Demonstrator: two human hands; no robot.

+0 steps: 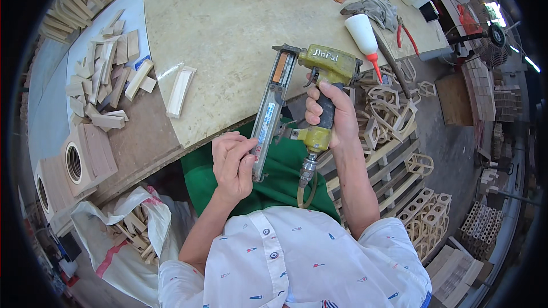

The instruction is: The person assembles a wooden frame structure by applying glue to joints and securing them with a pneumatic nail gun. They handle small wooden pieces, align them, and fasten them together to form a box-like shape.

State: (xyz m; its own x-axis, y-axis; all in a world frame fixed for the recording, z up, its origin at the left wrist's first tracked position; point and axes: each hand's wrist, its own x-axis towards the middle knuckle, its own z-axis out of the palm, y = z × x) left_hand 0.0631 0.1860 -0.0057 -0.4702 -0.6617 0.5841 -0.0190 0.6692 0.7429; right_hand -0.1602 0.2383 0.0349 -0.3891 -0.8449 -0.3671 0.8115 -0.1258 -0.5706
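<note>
A green pneumatic nail gun (330, 61) is held up over the near edge of the table. My right hand (339, 105) wraps round its dark grip, with the index finger near the trigger. With fingers and thumb bent together, my left hand (233, 159) grips the lower part of the long metal magazine (268, 120). A copper-coloured strip of fasteners (280, 68) shows near the magazine's upper end. From the metal coupling (308, 168) at the base of the handle, an air hose (311, 197) curves down in front of my green apron (197, 179).
Wood offcuts (105, 60) are heaped on the table's left, with a pale wood block (181, 92) closer. A white red-tipped glue bottle (361, 34), pliers (407, 37) and a grey cloth (371, 10) lie at right. A sack of wood pieces (162, 217) stands lower left; wooden frames (394, 108) fill a slatted rack.
</note>
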